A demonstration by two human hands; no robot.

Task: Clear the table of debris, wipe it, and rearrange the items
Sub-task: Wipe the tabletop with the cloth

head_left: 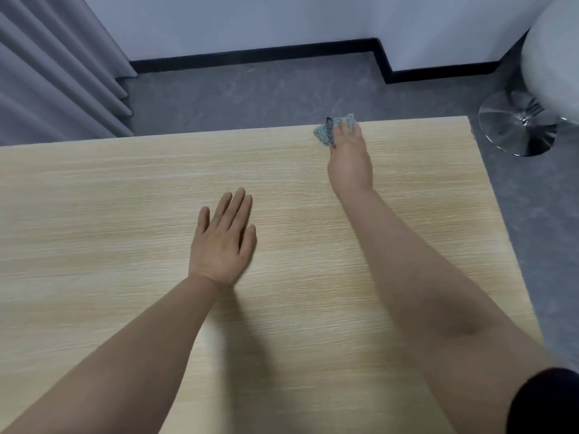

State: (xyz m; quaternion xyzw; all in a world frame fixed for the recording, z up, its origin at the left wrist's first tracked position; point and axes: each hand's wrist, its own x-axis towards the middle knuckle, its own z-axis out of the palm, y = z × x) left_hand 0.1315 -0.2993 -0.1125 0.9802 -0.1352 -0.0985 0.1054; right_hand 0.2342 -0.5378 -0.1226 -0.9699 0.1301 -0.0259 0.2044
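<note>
- Head view, looking down on a pale wood-grain table (125,214) that fills most of the frame.
- Left hand (224,242) flat on the table near the middle, palm down, fingers straight and close together, thumb set a little apart, holding nothing.
- Left forearm running back toward the lower left corner, with a soft shadow on the wood just to its right.
- Right hand (349,158) stretched out to the far edge of the table, toward the right corner.
- Small blue-green cloth (326,131) under the right fingers, bunched up, lying on the table right at the far edge.
- Right fingers over the cloth, pressing it down; impossible to tell from this angle and blur whether curled round it or laid straight on top.
- Dark speckled edging showing along the left side of the cloth, beside the thumb.
- Right forearm crossing the table toward the lower right, ending in a dark sleeve (545,402) at the corner of the frame.
- Grey floor (266,92) beyond the table, a black skirting board along a white wall.
- Grey curtain (53,64) hanging at the upper left, reaching the floor.
- White stool (551,57) at the upper right, with a shiny round metal base (517,126) on the floor, well apart from the table.
</note>
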